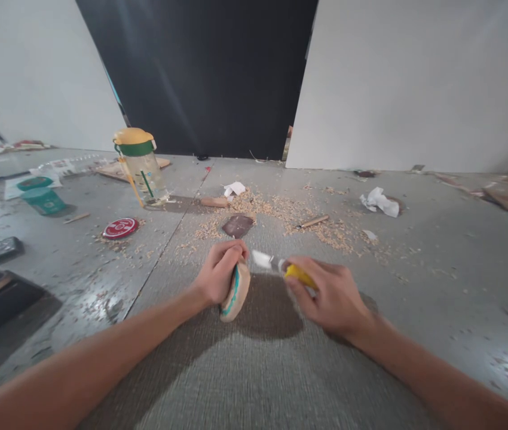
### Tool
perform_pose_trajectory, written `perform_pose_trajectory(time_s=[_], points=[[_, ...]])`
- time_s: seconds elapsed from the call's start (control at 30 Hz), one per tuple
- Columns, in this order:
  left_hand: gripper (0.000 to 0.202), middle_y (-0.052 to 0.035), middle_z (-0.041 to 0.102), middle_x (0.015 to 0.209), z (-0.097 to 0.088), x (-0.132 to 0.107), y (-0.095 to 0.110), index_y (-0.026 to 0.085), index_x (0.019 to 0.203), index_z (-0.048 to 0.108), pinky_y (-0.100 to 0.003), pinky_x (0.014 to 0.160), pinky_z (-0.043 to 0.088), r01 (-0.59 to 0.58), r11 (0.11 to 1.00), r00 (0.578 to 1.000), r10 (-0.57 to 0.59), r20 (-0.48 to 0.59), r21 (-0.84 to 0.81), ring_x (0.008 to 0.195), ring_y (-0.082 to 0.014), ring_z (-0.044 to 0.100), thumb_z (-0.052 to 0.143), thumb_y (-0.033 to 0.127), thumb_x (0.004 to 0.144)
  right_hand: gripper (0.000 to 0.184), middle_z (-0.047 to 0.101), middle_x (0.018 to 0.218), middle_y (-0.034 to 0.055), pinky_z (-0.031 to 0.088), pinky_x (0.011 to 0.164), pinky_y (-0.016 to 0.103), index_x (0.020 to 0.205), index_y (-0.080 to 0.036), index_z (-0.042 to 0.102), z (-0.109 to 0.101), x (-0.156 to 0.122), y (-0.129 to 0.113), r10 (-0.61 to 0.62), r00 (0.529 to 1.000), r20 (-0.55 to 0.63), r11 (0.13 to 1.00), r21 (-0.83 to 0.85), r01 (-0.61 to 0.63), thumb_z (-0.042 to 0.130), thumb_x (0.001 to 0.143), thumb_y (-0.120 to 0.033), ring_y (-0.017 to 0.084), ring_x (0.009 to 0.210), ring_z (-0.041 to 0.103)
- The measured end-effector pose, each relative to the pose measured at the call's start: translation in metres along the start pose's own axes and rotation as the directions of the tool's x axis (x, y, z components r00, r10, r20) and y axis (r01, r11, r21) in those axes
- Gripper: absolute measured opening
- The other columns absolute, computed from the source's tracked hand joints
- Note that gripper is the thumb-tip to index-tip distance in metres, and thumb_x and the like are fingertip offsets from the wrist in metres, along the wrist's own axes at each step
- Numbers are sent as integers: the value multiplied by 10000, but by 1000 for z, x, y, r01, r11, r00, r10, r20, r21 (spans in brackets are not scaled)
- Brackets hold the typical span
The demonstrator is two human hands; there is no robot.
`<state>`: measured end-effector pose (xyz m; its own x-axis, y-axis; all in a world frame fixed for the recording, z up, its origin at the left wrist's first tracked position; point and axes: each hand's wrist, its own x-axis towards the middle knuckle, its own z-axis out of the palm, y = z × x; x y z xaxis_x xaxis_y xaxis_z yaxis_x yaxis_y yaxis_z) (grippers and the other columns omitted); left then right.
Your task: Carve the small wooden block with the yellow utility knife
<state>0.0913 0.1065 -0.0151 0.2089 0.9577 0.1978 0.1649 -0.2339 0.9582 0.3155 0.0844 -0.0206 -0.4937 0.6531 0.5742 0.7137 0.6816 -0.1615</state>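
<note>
Near the middle of the view, my left hand (224,272) is closed around the upper end of a curved piece of light wood (237,298) with a teal stripe along its side. The lower end of the wood points down toward me. My right hand (326,292) grips a yellow-handled knife (299,275). Its pale, slightly blurred blade points left at the wood, with a small gap between them. Wood shavings (272,206) lie scattered on the floor just beyond both hands, around a dark brown flat piece (238,226).
A clear bottle with a yellow lid (140,167) stands at the back left. Nearby are a red round disc (121,227), a teal container (44,200) and a dark block (2,249). Crumpled paper (380,202) and a short wooden stick (314,221) lie to the right. White and black panels (204,77) rise behind.
</note>
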Motion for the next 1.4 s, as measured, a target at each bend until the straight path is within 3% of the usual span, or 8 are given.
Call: perform_pose_trajectory(time_s=[0.07, 0.13, 0.27, 0.43, 0.77, 0.97, 1.2, 1.4], points=[[269, 30, 377, 522, 1, -1, -1, 197, 586, 428, -260, 499, 301, 17, 1000, 1000, -16, 21, -26, 515, -116, 362, 393, 372, 788, 223, 709, 823, 26, 400, 568, 262, 1053, -200, 585, -1, 0, 8, 96, 995, -38, 995, -10, -96, 442, 964, -347, 157, 643, 639], [266, 34, 376, 518, 1, -1, -2, 197, 593, 434, -261, 495, 291, 41, 998, 999, -40, 25, -53, 508, -115, 356, 401, 378, 785, 223, 714, 842, 30, 410, 574, 262, 1061, -194, 578, -2, 0, 10, 106, 993, -52, 994, 5, -106, 446, 962, -343, 160, 659, 648], [265, 29, 383, 528, 2, 0, 0, 195, 579, 425, -263, 514, 296, 11, 999, 1000, -11, -5, -34, 527, -117, 365, 401, 373, 774, 183, 661, 729, -9, 391, 546, 251, 988, -196, 563, -4, -1, -8, -7, 999, 38, 991, 132, 2, 458, 951, -341, 133, 587, 593], [275, 16, 404, 548, 2, -3, 7, 198, 584, 410, -267, 525, 304, -24, 1000, 999, 24, 31, 19, 536, -120, 372, 366, 351, 808, 155, 633, 738, -19, 368, 553, 254, 982, -191, 544, -6, -1, -32, -103, 989, 109, 974, 213, 78, 465, 936, -316, 123, 584, 551], [256, 14, 396, 559, 0, -3, 12, 197, 580, 387, -251, 528, 297, -50, 998, 997, 48, 63, 33, 555, -120, 354, 371, 322, 803, 175, 593, 680, -19, 336, 538, 265, 953, -185, 554, -7, 2, -30, -164, 985, 53, 982, 104, 157, 456, 947, -330, 133, 550, 513], [279, 24, 385, 556, 0, -3, 10, 190, 595, 422, -254, 529, 292, -5, 998, 996, 10, 85, -56, 542, -116, 354, 383, 365, 809, 181, 588, 666, -8, 339, 542, 280, 915, -192, 560, -5, 3, -24, -224, 974, -12, 974, 24, 224, 463, 950, -341, 148, 557, 518], [293, 20, 398, 517, 2, -3, -1, 186, 566, 433, -249, 492, 294, 38, 983, 978, 0, 207, -179, 503, -114, 371, 419, 359, 802, 177, 701, 810, 13, 380, 556, 258, 1032, -201, 584, -10, 4, 4, 88, 990, -110, 995, -38, -92, 470, 950, -308, 146, 621, 621], [304, 18, 411, 503, 2, 0, 4, 189, 557, 433, -253, 495, 315, 40, 982, 980, -3, 201, -182, 487, -114, 363, 387, 354, 808, 167, 650, 729, -10, 381, 552, 264, 996, -197, 557, -9, 3, -21, -110, 993, 34, 988, 113, 106, 467, 950, -330, 142, 589, 584]])
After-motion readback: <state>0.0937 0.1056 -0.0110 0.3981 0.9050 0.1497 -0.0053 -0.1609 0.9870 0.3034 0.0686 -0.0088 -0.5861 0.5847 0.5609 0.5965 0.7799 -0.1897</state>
